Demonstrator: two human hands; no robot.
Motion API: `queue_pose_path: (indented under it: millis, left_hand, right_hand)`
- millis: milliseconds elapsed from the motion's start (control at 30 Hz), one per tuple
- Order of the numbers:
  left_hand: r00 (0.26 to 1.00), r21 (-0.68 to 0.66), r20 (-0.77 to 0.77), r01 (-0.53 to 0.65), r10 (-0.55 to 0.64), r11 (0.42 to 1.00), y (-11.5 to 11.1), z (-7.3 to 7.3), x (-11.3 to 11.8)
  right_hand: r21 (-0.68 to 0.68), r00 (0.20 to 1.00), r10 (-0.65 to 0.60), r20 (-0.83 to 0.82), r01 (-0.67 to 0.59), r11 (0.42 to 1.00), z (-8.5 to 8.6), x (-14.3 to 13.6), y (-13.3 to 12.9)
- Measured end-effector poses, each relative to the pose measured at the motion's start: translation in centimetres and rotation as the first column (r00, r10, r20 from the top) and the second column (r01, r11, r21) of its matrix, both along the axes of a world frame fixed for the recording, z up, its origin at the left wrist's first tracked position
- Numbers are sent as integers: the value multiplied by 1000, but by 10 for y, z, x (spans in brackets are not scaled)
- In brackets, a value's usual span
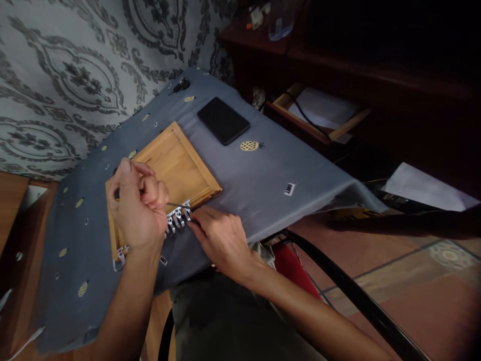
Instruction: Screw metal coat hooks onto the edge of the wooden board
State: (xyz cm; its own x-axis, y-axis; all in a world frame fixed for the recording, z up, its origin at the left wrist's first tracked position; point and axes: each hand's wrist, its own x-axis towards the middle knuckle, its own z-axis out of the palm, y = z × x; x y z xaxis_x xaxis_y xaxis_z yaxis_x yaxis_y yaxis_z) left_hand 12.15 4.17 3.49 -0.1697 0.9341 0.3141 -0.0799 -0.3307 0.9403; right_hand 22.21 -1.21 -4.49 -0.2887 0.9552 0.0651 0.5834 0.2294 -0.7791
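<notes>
A wooden panel with a raised frame (197,163) lies on the cloth-covered table. Along its near edge runs a shiny metal hook rack (177,219), its hooks pointing towards me; my left forearm hides part of it. My left hand (137,205) is closed around a screwdriver, above the panel. The screwdriver's thin shaft (176,204) reaches right to the rack's right end; most of the handle is inside my fist. At that same end, my right hand (223,238) pinches the rack between thumb and fingers, beside the screwdriver's tip.
A black phone (223,120) lies beyond the panel on the grey tablecloth (263,175). Farther back is a small black object (182,84). Right of the table, an open drawer (323,113) holds papers. A black chair armrest (349,286) is at lower right.
</notes>
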Motion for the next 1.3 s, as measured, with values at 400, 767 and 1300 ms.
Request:
queue_pose_path:
  millis: [400,767,1300]
  left_hand:
    - [907,-176,-50,405,-419,897,20,8,-20]
    - [993,-73,-112,24,-32,997,7,1,-10]
    - [965,-101,-47,252,-258,962,18,-2,-6]
  right_hand:
    - [-13,1000,30,-4,-30,999,-1,1,1]
    - [4,1000,-10,2,10,1000,-1,0,0]
    - [7,1000,-7,-16,7,1000,-2,0,0]
